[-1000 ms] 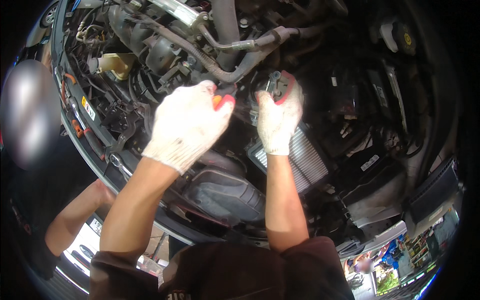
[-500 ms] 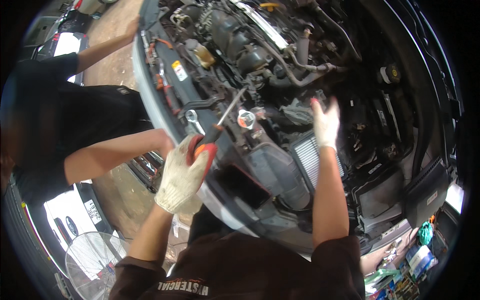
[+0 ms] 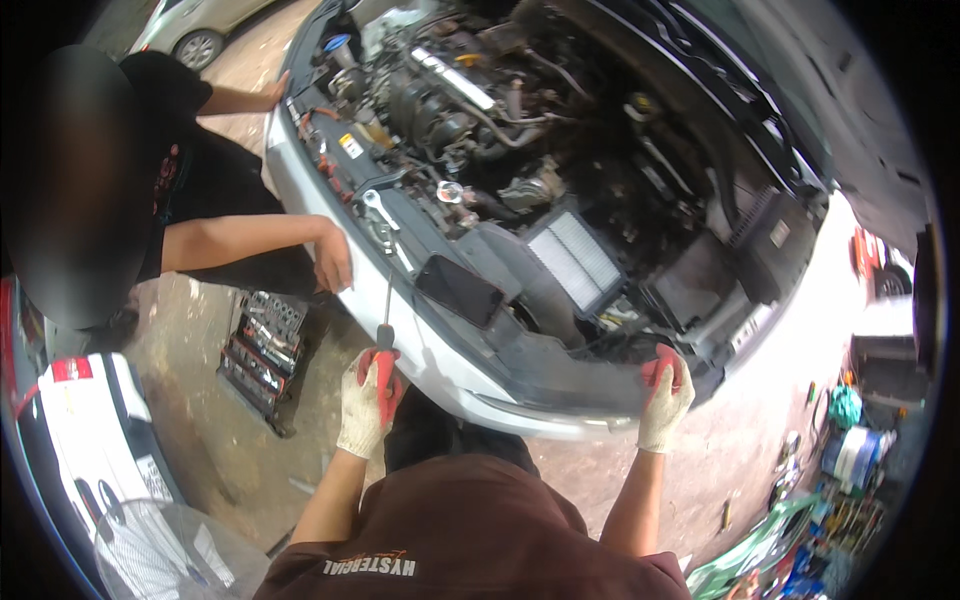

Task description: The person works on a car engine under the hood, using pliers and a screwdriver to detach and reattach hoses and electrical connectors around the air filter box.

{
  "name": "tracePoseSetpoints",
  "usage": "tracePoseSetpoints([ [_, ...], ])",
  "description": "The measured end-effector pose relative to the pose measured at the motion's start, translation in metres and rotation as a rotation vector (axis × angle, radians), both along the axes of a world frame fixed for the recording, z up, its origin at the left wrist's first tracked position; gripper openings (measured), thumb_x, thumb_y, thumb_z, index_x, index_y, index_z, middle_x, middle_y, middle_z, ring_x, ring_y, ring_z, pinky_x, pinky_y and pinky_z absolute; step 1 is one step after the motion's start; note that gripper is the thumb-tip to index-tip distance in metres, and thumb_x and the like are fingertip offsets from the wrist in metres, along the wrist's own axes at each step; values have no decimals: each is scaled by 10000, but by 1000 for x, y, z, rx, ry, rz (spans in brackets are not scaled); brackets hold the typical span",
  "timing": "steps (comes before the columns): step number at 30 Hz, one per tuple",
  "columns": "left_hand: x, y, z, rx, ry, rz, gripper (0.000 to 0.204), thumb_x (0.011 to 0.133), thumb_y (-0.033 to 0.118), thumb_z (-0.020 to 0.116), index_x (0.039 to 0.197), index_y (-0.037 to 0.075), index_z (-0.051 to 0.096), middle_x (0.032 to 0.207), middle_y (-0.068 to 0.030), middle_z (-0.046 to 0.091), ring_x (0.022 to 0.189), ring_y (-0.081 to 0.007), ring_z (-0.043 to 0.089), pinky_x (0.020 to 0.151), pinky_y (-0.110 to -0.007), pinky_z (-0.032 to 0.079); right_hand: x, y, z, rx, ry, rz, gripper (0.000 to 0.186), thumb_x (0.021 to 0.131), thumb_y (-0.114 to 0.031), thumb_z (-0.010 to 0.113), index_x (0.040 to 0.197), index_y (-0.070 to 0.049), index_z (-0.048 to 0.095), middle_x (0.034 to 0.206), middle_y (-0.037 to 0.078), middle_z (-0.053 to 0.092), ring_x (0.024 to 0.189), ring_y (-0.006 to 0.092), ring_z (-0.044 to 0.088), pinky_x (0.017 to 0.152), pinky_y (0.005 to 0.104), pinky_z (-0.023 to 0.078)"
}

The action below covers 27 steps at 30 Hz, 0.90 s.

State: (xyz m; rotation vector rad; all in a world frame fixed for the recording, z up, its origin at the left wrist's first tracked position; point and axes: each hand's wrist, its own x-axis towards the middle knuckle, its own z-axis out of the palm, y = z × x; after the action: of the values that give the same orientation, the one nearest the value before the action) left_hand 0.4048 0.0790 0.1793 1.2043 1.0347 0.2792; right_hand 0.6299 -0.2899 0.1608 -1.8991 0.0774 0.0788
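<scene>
Below, gloved hands: left around screwdriver, right on bumper.

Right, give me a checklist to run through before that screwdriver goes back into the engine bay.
1. Screwdriver gripped firmly in left hand: ok, gloved fist around the red handle, shaft pointing up.
2. Right hand braced: ok, resting on the car's front edge.
3. Other person's hand away from the tip: not ok, it rests on the front edge close by.
4. Phone on the front panel secure: cannot tell.
5. Wrench lying loose on the panel: not ok.
6. Socket set within reach: ok, open on the floor.
</scene>
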Motion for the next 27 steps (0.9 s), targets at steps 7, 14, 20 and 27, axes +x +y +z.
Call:
tracePoseSetpoints([
  [7,-4,-22,-8,-112,-161,-111,391,1117,348,636,1193,-34,672,717,-38,620,496,-91,503,438,-250,376,-51,-66,66,-84,-174,-150,267,1099,-77,573,1262,57,738,873,46,687,775,103,635,713,270,519],
  [14,50,13,-14,-168,-136,-290,328,1129,367,611,1247,63,643,713,-42,612,470,-94,503,421,-249,363,-92,-58,94,-139,-194,-276,314,1113,-174,571,1204,56,765,701,2,595,633,74,553,608,253,418],
  [20,92,38,-25,-101,-298,-90,345,1123,390,625,1236,66,597,766,-74,646,462,-116,526,412,-262,371,-72,-73,94,-245,-179,-278,348,1118,-227,577,1176,53,775,661,15,628,583,71,530,587,252,386],
  [27,92,-8,-40,28,-309,133,329,1078,295,691,1254,41,576,857,-79,656,532,-122,544,471,-273,404,26,-140,72,-78,-205,-179,406,1144,-289,581,1258,68,735,746,40,671,669,73,565,622,236,397],
])
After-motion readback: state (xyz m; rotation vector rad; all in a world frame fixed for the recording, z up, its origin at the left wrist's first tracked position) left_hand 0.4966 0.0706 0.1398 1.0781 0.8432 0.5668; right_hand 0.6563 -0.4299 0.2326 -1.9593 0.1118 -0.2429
